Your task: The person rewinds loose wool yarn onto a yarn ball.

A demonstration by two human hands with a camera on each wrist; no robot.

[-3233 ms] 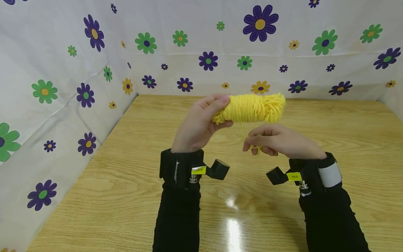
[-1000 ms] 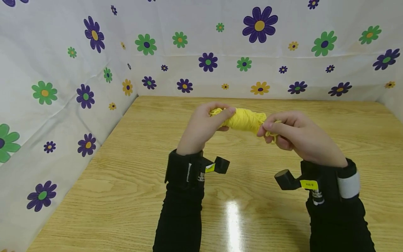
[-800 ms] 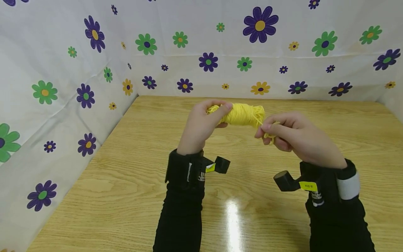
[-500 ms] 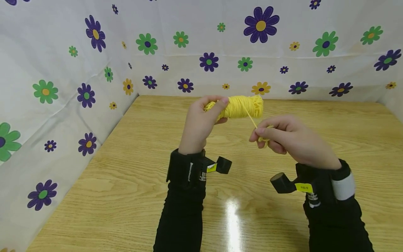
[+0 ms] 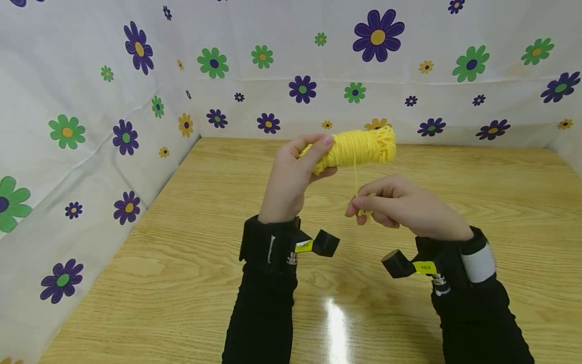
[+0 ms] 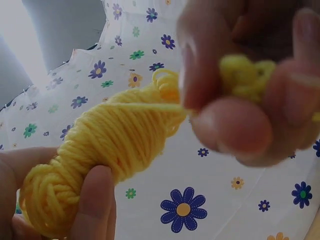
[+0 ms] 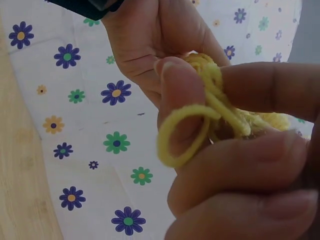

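A skein of yellow yarn (image 5: 356, 147) is held above the table, nearly level, its right end slightly raised. My left hand (image 5: 295, 174) grips its left end, thumb on the near side. From the middle of the skein a single strand (image 5: 355, 177) runs taut downward to my right hand (image 5: 400, 205), which pinches it between thumb and fingers. A small curled bunch of loose yarn (image 7: 185, 135) pokes out among the right fingers in the right wrist view. In the left wrist view the strand stretches from the wound skein (image 6: 120, 132) to the right fingertips (image 6: 235, 125).
The wooden table (image 5: 182, 283) lies beneath both hands. A white cloth with printed flowers (image 5: 273, 60) hangs behind it and along the left side. Each wrist carries a strapped black camera mount (image 5: 326, 243).
Since a second ago, the right hand has moved left and down from the skein's right end to below it, drawing the strand out. The left hand has raised and turned the skein.
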